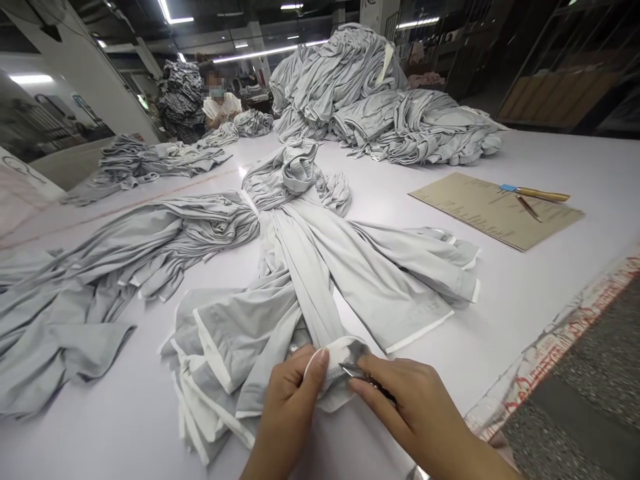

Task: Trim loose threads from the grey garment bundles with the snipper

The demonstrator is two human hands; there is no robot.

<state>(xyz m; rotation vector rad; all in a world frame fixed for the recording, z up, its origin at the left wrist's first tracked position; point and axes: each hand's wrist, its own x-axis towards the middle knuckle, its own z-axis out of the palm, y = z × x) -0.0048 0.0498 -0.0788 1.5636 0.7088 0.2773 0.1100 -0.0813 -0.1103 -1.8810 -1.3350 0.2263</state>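
My left hand point(296, 390) pinches the white-edged hem of a grey garment point(320, 293), thumb on top of the cloth. In my right hand point(407, 397) is a pair of thread snips point(367, 379), its pointed metal tip against the hem beside my left thumb. The grey garment is part of a bundle tied around its middle with a white strip point(250, 202). Other white-hemmed panels point(215, 373) fan out to the left of my hands, and more panels point(400, 293) spread to the right.
A tall heap of grey garments point(345, 87) stands at the back. Further piles point(150, 160) lie at the left rear. On the right, brown cardboard point(480, 207) carries a yellow-handled tool point(543, 194) and a pencil-like stick point(529, 208). Across the table sits a person point(223, 105).
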